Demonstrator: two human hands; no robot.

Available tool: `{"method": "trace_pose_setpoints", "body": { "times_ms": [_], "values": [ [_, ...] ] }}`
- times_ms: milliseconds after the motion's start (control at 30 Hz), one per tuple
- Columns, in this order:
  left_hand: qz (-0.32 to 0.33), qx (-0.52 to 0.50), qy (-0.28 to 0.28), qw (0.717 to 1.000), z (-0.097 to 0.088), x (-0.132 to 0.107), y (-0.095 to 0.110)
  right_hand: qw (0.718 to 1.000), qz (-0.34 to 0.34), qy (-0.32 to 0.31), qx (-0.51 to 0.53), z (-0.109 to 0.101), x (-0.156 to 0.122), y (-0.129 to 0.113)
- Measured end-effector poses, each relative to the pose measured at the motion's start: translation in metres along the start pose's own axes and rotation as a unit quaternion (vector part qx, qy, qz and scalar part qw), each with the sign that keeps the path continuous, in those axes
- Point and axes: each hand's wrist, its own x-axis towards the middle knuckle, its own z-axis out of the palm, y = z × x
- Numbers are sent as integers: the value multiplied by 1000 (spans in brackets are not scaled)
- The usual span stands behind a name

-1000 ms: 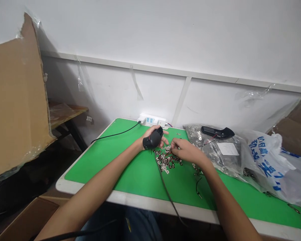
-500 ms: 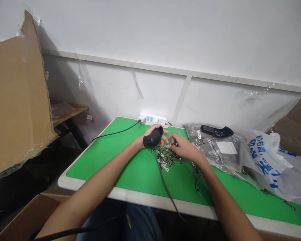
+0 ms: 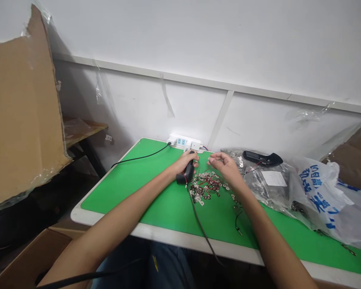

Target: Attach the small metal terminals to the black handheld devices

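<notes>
My left hand (image 3: 183, 162) is wrapped round a black curved plastic housing (image 3: 185, 176) with red wire at its side. To its right, my right hand (image 3: 225, 165) is raised over the green mat, thumb and fingertips pinched on a small metal tab (image 3: 209, 159). Beneath and between the hands lies a loose pile of small metal tabs with red wires (image 3: 205, 187). A dark cable (image 3: 198, 222) runs from beside the housing over the table's front edge.
A white power strip (image 3: 183, 141) stands at the back edge with a black cord (image 3: 141, 157) plugged in. On the right lie a clear bag of parts (image 3: 252, 188), a second black housing (image 3: 263, 159) on it, and a white plastic bag (image 3: 327, 196). Cardboard (image 3: 21, 116) rises at left.
The black housing has turned in my left hand to stand more upright, its underside and wire now showing. My right hand has lifted from the pile, up and to the right.
</notes>
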Motion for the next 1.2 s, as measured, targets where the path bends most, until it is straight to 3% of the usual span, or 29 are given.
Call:
{"method": "trace_pose_setpoints", "body": {
  "times_ms": [100,233,400,500,800,1200],
  "values": [
    [-5,10,30,999,1,0,-2,999,-3,3,49,7,-3,-2],
    [-18,16,-12,1000,6,-4,-2,997,-20,8,74,17,-8,-4],
    [15,90,-31,995,11,-6,-6,997,-53,49,30,21,-9,-2],
    [25,103,-33,994,9,-5,-6,998,-39,48,24,23,-10,-2],
    [19,113,-48,992,8,-8,4,991,11,38,132,30,-12,-3],
    [50,129,-45,989,12,-12,8,977,55,4,208,19,-13,-13]
  ]
}}
